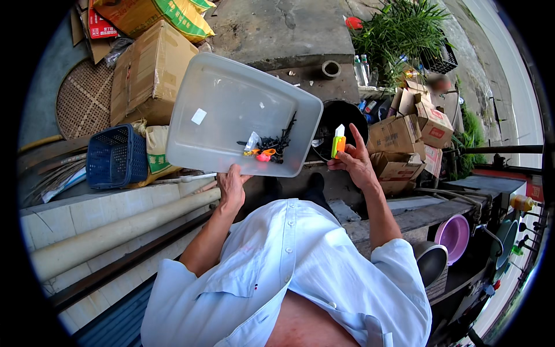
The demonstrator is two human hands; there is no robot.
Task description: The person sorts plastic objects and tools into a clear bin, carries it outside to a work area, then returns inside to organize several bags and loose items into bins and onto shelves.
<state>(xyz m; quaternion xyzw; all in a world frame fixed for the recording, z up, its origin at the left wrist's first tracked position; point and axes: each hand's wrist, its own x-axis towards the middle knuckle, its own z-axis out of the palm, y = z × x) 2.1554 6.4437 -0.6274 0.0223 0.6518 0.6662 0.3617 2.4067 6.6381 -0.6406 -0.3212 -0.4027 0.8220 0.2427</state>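
My left hand (233, 187) grips the near rim of a translucent plastic bin (234, 99), which is tilted in front of me. In the bin's near right corner lie tangled black strips (279, 143), an orange-and-yellow item (265, 152), a small pink object (262, 158) and a piece of clear plastic (253, 141). A white paper piece (199, 116) is on the bin's floor at the left. Between thumb and fingers of my right hand (353, 160) is a small green-and-orange plastic object with a white pointed tip (338, 143), held upright beside the bin. The index finger points away from it.
A dark round container (347, 112) stands just beyond my right hand. Cardboard boxes (396, 134) are piled to the right. At left are a blue plastic basket (116, 156), a large carton (151, 73) and a woven tray (84, 99). A pale pipe (125, 230) runs along the near left.
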